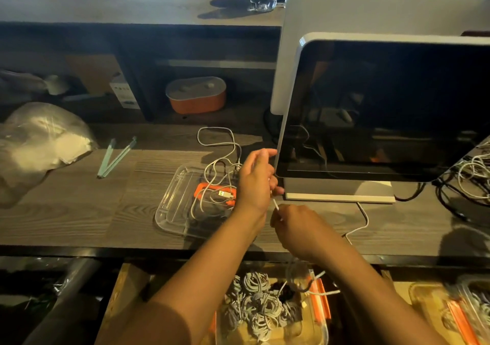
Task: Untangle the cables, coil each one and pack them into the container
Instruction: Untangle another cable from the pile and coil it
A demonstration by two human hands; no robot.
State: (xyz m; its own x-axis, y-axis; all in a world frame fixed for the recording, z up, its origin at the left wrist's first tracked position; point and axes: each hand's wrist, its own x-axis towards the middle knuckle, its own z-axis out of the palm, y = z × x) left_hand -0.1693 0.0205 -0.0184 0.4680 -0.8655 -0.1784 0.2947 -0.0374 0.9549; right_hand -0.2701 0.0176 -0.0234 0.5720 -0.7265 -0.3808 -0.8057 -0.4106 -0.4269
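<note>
Grey coiled cables fill the clear container nearest, below the desk edge. Above it, the right hand is curled around a white cable, and the left hand pinches it just beyond. Loose cable loops lie over a clear tray on the wooden desk, beside the monitor.

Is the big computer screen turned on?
No, the monitor is dark all over and shows only faint reflections.
</note>
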